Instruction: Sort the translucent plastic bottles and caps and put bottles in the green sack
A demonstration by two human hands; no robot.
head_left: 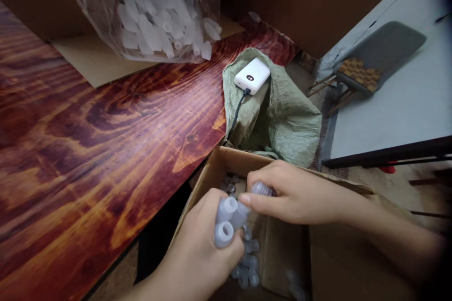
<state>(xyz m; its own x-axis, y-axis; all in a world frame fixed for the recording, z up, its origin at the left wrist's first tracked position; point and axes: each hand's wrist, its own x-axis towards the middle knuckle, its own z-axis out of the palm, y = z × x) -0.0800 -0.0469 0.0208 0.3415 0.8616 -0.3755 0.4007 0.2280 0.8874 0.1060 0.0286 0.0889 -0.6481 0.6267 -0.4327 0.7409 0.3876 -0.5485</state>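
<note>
My left hand is closed around a few small translucent plastic tubes, their open ends pointing up toward the camera. My right hand pinches another small plastic piece and presses it against the bunch in the left hand. Both hands hover over an open cardboard box with several more of the same pieces lying at its bottom.
A dark red wooden tabletop fills the left. A clear bag of white plastic tubes sits on cardboard at the back. A white power bank with a cable lies on a green woven sack. A chair stands at right.
</note>
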